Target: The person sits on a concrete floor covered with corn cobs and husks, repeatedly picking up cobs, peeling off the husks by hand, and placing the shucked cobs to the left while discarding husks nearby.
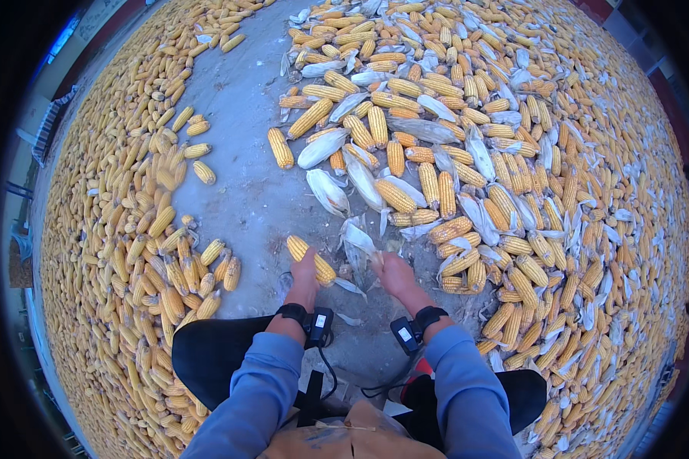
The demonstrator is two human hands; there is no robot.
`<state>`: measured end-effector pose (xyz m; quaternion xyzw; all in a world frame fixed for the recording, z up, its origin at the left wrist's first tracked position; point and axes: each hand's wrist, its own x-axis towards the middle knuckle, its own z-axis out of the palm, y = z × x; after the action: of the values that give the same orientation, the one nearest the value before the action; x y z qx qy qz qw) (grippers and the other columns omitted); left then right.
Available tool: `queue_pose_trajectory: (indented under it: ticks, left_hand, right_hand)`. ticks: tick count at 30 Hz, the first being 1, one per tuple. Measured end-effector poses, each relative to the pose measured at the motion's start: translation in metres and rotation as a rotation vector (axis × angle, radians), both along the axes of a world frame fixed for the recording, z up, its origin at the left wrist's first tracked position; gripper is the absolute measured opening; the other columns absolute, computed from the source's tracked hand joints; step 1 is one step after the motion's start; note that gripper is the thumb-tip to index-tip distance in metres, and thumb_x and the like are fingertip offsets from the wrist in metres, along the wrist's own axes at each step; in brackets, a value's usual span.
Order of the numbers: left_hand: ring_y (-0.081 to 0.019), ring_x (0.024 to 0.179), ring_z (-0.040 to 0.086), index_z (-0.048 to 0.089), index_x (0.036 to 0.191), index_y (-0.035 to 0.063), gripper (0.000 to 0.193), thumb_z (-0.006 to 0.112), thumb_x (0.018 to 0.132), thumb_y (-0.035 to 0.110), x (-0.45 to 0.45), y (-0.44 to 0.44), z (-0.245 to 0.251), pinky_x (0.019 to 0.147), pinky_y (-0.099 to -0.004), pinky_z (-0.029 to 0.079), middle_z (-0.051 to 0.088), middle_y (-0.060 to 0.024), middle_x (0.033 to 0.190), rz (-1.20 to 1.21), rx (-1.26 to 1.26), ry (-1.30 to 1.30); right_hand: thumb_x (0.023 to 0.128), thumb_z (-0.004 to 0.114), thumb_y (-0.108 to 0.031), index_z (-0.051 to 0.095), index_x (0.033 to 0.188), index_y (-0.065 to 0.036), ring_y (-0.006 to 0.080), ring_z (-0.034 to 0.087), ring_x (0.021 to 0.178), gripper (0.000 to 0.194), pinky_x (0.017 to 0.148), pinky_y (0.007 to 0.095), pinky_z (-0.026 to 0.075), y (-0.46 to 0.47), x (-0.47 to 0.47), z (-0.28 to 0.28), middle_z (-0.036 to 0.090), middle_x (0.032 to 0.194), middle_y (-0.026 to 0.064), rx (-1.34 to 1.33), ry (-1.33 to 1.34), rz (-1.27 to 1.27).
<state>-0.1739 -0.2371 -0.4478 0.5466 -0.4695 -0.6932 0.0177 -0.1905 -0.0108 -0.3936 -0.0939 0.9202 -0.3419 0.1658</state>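
A bare yellow corn cob is gripped in my left hand, slanting down to the right just above the ground. My right hand pinches a pale dry corn husk that points up and to the left. The two hands are apart, with a strip of bare floor between them. Beneath that husk, more loose husk lies on the floor, and a thin husk strip rests near the cob's lower end. Ahead of my hands lies a cob still wrapped in white husk.
To the right spreads a large heap of cobs, many with husks on them. A heap of mostly bare cobs fills the left side. Grey concrete floor runs between the heaps. Cables hang from the wrist devices near my knees.
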Motion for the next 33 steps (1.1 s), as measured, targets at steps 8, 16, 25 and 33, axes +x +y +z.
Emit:
queue_pose_trajectory:
  ticks: [8,16,25,33]
  left_hand:
    - [-0.0267,0.075,0.061,0.048,0.111,-0.0042,0.044,0.065,0.081,0.024,-0.037,-0.083,-0.022,0.066,-0.0417,0.052,0.059,-0.0118,0.089,0.069,-0.106,0.037]
    - [-0.0272,0.078,0.061,0.048,0.11,-0.0043,0.042,0.063,0.083,0.023,-0.035,-0.075,-0.028,0.067,-0.0419,0.052,0.059,-0.013,0.091,0.121,-0.065,-0.016]
    - [-0.0264,0.074,0.061,0.051,0.107,-0.004,0.04,0.065,0.081,0.023,-0.034,-0.078,-0.007,0.063,-0.0409,0.052,0.06,-0.012,0.087,0.185,0.029,0.116]
    - [-0.0268,0.076,0.061,0.05,0.11,-0.0024,0.04,0.064,0.082,0.023,-0.021,-0.099,-0.015,0.064,-0.0419,0.053,0.059,-0.0127,0.091,0.258,0.06,0.16]
  right_hand:
    - [0.078,0.063,-0.041,0.045,0.128,-0.016,0.0387,0.032,0.124,0.058,0.095,0.054,0.032,-0.07,-0.072,-0.06,0.035,0.136,0.0173,0.211,-0.004,0.139]
    - [0.07,0.07,-0.036,0.045,0.126,-0.018,0.0355,0.029,0.127,0.064,0.096,0.0554,0.029,-0.092,0.034,-0.071,0.034,0.138,0.0127,0.395,0.233,0.579]
    - [0.071,0.062,-0.015,0.059,0.093,-0.012,0.0231,0.048,0.1,0.023,0.079,0.0398,0.042,0.013,0.011,-0.06,0.052,0.102,0.0034,0.235,0.208,0.461]
    - [0.072,0.064,-0.01,0.054,0.108,-0.009,0.0287,0.049,0.101,0.038,0.085,0.0437,0.042,0.018,-0.021,-0.074,0.05,0.105,0.0097,0.296,0.19,0.247]
